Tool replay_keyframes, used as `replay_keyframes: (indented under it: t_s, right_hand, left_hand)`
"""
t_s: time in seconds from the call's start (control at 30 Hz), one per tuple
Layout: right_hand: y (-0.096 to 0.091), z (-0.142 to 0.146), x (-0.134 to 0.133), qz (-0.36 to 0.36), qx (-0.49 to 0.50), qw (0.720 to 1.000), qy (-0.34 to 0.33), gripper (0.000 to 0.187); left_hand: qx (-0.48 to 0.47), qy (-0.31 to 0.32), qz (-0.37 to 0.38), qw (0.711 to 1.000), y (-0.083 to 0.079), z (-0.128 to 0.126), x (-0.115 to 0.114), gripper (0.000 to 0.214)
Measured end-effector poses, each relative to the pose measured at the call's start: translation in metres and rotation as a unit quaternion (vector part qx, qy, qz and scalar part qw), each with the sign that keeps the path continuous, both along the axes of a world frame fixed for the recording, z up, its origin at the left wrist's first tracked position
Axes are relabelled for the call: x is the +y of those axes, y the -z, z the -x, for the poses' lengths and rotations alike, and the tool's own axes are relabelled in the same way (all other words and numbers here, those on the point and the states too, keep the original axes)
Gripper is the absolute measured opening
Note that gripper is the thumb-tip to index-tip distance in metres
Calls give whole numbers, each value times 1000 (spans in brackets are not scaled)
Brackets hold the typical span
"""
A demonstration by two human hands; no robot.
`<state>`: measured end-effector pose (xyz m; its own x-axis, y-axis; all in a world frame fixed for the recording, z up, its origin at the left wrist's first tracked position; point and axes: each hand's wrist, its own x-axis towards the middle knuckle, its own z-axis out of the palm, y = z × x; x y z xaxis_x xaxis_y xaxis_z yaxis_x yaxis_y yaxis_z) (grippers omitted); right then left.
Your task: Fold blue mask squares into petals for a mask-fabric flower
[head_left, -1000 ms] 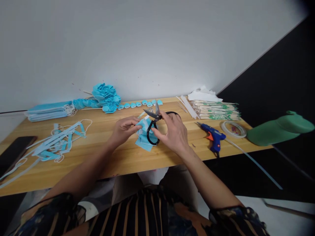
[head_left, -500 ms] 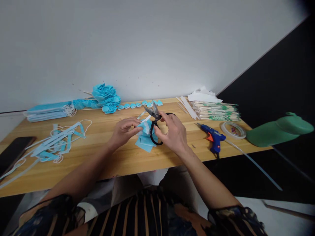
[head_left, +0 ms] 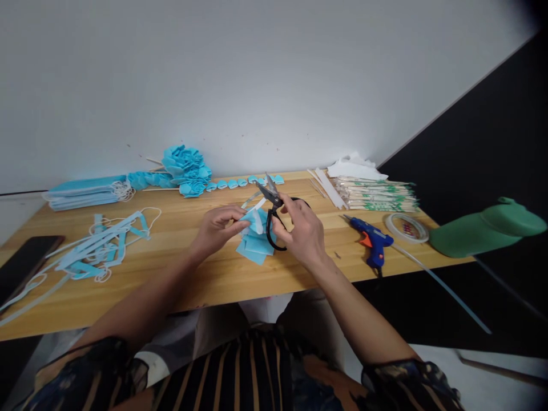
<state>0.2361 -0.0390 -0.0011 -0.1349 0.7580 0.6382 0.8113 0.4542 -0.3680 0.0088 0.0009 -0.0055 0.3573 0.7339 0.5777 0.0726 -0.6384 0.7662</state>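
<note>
At the middle of the wooden table (head_left: 184, 285), it looks like snipping time for the blue cloth.
The left hand (head_left: 218, 228) pinches the edge of a blue cloth piece (head_left: 247, 218), near more blue pieces (head_left: 254, 251) on the table. The right hand (head_left: 303, 231) holds the scissors (head_left: 275, 201) by the handles, blades apart and pointing away. The next snip probably needs cloth and blades brought together, fingers tucked clear.

Head cam | faces fwd+dn fr. above | close on hands (head_left: 220, 225), tbl (head_left: 175, 220)
</note>
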Motion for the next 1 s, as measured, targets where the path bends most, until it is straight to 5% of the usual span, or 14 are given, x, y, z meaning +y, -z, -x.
replay_keyframes:
  t_s: [0.47, 0.73, 1.0]
  right_hand:
    - [2, -11, 2, -9, -17, 1000, -8, 47]
    - [-16, -21, 1, 50, 74, 995, -49, 48]
    - [-4, -68, 7, 145, 54, 986, -66, 60]
  left_hand:
    - [-23, -1, -2, 1000, 1, -1, 1, 29]
    - [-23, -24, 18, 999, 2, 1, 5, 32]
    - [-75, -132, 59, 987, 6, 6, 14, 31]
